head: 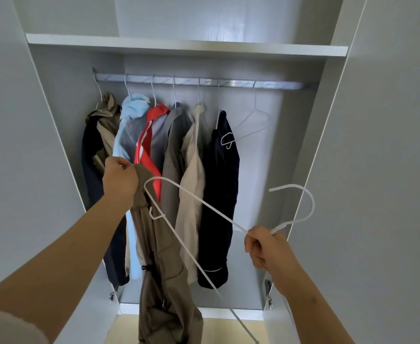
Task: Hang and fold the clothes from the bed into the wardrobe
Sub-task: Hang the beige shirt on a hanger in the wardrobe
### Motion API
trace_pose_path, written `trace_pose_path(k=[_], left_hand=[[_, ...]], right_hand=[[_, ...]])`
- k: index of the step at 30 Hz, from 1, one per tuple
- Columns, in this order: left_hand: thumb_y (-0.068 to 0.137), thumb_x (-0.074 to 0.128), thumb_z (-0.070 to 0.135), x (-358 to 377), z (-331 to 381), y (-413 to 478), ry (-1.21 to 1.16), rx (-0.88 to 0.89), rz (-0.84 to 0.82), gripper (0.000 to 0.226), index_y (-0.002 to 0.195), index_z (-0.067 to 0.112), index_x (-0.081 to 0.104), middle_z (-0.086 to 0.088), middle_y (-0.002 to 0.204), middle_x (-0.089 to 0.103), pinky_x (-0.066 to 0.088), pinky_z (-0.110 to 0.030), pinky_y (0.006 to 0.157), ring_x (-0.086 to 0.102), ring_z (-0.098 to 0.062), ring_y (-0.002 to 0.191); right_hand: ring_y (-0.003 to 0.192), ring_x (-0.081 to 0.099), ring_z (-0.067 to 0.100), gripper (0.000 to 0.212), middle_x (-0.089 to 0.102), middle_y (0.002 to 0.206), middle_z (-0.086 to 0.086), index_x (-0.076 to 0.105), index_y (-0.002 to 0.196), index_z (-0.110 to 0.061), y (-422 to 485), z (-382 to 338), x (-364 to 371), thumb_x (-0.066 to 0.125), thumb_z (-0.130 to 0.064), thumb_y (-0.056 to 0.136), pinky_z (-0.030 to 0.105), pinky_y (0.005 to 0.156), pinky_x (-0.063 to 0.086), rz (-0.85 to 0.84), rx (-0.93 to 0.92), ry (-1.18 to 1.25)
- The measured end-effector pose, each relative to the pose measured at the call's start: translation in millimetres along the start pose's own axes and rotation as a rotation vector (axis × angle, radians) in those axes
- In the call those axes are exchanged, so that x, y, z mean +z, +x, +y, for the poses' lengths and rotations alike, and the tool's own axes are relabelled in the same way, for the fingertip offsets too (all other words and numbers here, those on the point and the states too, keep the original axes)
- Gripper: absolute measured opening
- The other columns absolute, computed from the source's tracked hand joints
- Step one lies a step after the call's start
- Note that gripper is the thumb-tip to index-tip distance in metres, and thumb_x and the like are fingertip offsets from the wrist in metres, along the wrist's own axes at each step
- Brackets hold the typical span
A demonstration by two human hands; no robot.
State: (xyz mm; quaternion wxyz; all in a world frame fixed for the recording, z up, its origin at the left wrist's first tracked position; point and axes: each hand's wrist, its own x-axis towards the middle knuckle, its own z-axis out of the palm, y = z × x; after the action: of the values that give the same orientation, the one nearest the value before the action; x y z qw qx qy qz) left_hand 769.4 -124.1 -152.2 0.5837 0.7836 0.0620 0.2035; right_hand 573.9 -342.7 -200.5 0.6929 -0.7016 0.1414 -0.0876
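Observation:
I face the open wardrobe [303, 170]. My left hand [119, 180] grips the top of a brown garment [162, 264], which hangs down in front of the hanging clothes. My right hand [263, 247] holds a white wire hanger [191, 194] at the base of its hook. One end of the hanger lies against the brown garment just below my left hand. The hanger's hook curves up to the right, below the rail [204, 81].
On the rail hang several garments: tan and navy, light blue, red, grey, beige, dark navy [219, 194]. An empty white hanger [253, 120] hangs at the right end. A shelf [186, 45] runs above. Both doors stand open at the sides.

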Motion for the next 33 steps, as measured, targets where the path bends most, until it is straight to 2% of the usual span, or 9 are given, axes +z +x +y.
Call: trace_pose_path(k=[5, 10, 14, 19, 23, 26, 28, 31, 33], left_hand=[[0.091, 0.044, 0.004, 0.2, 5.9, -7.7, -0.073, -0.103, -0.071, 0.02, 0.079, 0.02, 0.043, 0.004, 0.075, 0.043, 0.035, -0.024, 0.055, 0.04, -0.007, 0.065], [0.093, 0.049, 0.006, 0.6, 16.4, -31.5, -0.225, -0.229, -0.239, 0.024, 0.075, 0.02, 0.046, -0.009, 0.088, 0.052, 0.042, -0.024, 0.06, 0.05, -0.015, 0.074], [0.094, 0.046, 0.0, 3.2, 32.6, -66.9, -0.483, -0.375, -0.408, 0.024, 0.075, 0.014, 0.046, -0.006, 0.075, 0.052, 0.049, -0.021, 0.046, 0.051, -0.014, 0.064], [0.093, 0.046, 0.0, -3.5, 47.1, -84.9, -0.69, -0.432, -0.783, 0.026, 0.071, 0.015, 0.048, -0.004, 0.066, 0.059, 0.051, -0.02, 0.05, 0.06, -0.011, 0.055], [0.093, 0.043, 0.0, -18.1, 45.1, -74.2, -0.664, -0.32, -0.933, 0.025, 0.075, 0.014, 0.052, -0.002, 0.065, 0.062, 0.053, -0.021, 0.054, 0.062, -0.011, 0.058], [0.094, 0.043, -0.002, -19.8, 37.1, -68.2, -0.494, -0.12, -0.927, 0.023, 0.082, 0.015, 0.054, -0.003, 0.077, 0.06, 0.053, -0.018, 0.06, 0.06, -0.013, 0.07], [0.092, 0.047, -0.003, -19.8, 29.7, -63.5, -0.076, 0.313, -0.742, 0.023, 0.095, 0.018, 0.055, 0.002, 0.093, 0.059, 0.052, -0.021, 0.075, 0.058, -0.011, 0.086], [0.087, 0.053, 0.022, -18.0, 21.2, -59.2, 0.593, 0.94, -0.339, 0.039, 0.125, 0.015, 0.056, -0.013, 0.134, 0.048, 0.038, -0.05, 0.099, 0.045, -0.034, 0.123], [0.083, 0.041, 0.047, -16.2, 24.7, -63.1, 0.751, 1.105, -0.331, 0.053, 0.124, 0.02, 0.06, -0.014, 0.138, 0.047, 0.031, -0.065, 0.098, 0.039, -0.04, 0.13]], right_hand=[[0.033, 0.028, 0.007, 0.05, 0.032, 0.037, -0.003, 0.049, 0.037, -0.018, -0.2, -0.5, 2.8, 0.044, -0.009, 0.086, 0.015, 0.039, 0.027, -0.057, 0.014, -0.252], [0.03, 0.027, 0.006, 0.047, 0.031, 0.034, -0.005, 0.051, 0.04, -0.016, 4.6, 3.4, 18.0, 0.044, -0.009, 0.086, 0.015, 0.036, 0.026, -0.012, 0.059, -0.255], [0.036, 0.026, 0.007, 0.04, 0.031, 0.042, -0.003, 0.06, 0.053, -0.014, 9.5, 10.5, 38.0, 0.046, -0.014, 0.09, 0.017, 0.039, 0.026, -0.003, 0.105, -0.262], [0.031, 0.033, 0.002, 0.023, 0.04, 0.034, -0.012, 0.059, 0.099, -0.024, 15.5, 11.4, 62.2, 0.045, -0.007, 0.093, 0.015, 0.035, 0.028, 0.091, 0.121, 0.012], [0.028, 0.038, 0.001, 0.031, 0.043, 0.034, -0.012, 0.064, 0.095, -0.017, 18.4, -1.6, 64.9, 0.039, 0.001, 0.092, 0.012, 0.032, 0.028, 0.12, 0.024, 0.195], [0.027, 0.029, 0.003, 0.032, 0.036, 0.032, -0.009, 0.067, 0.092, -0.011, 21.1, -10.9, 62.0, 0.038, 0.001, 0.094, 0.013, 0.031, 0.024, 0.168, -0.05, 0.269], [0.028, 0.025, 0.003, 0.033, 0.031, 0.034, -0.009, 0.068, 0.091, -0.012, 22.5, -16.2, 58.8, 0.038, 0.0, 0.094, 0.014, 0.032, 0.022, 0.17, -0.103, 0.294], [0.03, 0.022, 0.003, 0.036, 0.028, 0.034, -0.009, 0.068, 0.084, -0.013, 23.6, -25.9, 53.1, 0.038, 0.003, 0.093, 0.014, 0.033, 0.022, 0.139, -0.182, 0.3], [0.03, 0.023, 0.002, 0.036, 0.029, 0.035, -0.009, 0.068, 0.081, -0.012, 24.4, -32.7, 48.4, 0.038, 0.004, 0.093, 0.014, 0.033, 0.023, 0.12, -0.233, 0.259]])
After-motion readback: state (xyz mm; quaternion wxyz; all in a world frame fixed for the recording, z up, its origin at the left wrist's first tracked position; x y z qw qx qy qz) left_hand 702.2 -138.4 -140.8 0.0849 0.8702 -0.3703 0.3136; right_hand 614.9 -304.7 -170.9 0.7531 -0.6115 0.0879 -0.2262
